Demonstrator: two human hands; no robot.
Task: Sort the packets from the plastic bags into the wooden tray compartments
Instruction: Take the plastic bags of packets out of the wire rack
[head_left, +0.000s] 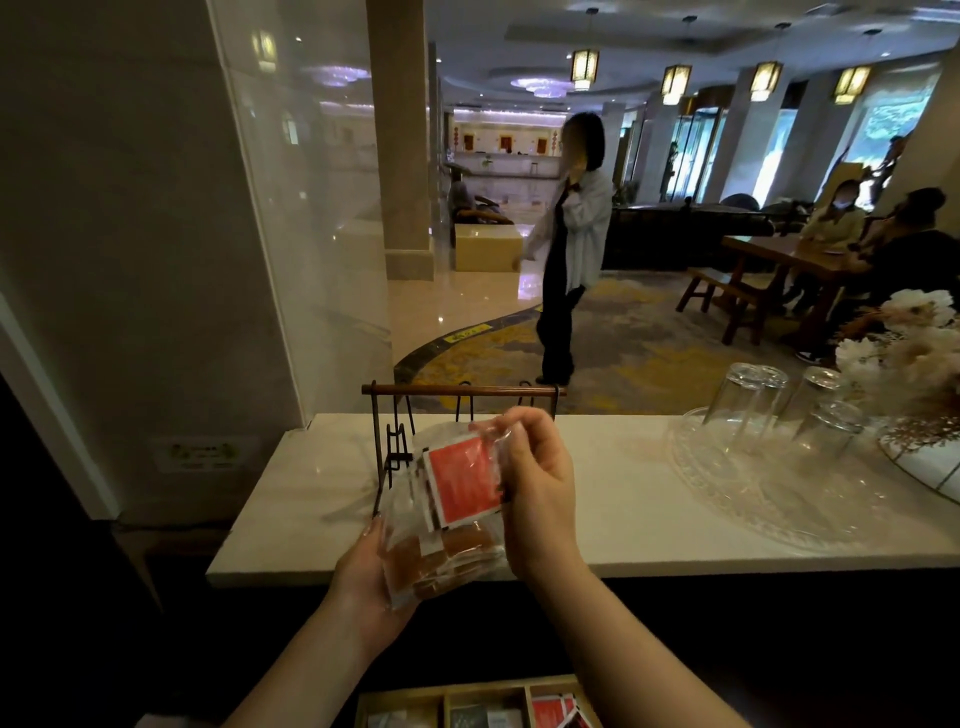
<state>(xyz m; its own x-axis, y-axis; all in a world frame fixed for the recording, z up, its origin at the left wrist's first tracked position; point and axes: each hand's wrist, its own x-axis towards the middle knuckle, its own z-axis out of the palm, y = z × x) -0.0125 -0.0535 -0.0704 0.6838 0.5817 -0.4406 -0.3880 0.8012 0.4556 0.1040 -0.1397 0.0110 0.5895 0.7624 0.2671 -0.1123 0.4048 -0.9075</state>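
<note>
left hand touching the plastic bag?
Touching. The head view shows the left hand cupping the plastic bag from beneath, fingers against its lower left edge.

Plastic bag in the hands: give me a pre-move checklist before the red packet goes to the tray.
1. Plastic bag supported from below by left hand: ok.
2. Right hand pinching the bag's top beside the red packet: ok.
3. Red packet fully out of the bag: cannot tell.
4. Wooden tray within view below: ok.
5. Red packets already in its right compartment: ok.
6. Brown packets staying in the bag: ok.
</note>
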